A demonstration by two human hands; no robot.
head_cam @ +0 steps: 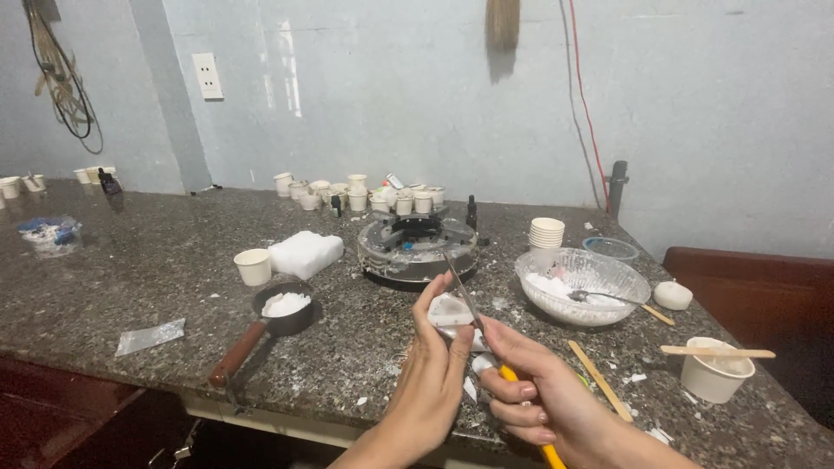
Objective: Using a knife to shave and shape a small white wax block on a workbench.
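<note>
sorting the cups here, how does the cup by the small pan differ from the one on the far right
The cup beside the pan stands bare-topped near the counter's middle; the right-hand cup has a wooden stick lying across its rim. The cup beside the pan looks narrower and sits farther from the camera; the right-hand cup looks wider, near the counter edge. Both are pale, upright and untouched.

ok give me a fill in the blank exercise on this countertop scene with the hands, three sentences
1. The left hand holds a pale white chunk while the right hand grips a yellow-handled ____.
2. A metal spoon rests in the clear patterned ____ of white flakes.
3. A flat wooden stick lies across the rim of a white paper ____.

Missing words: knife; bowl; cup
</note>
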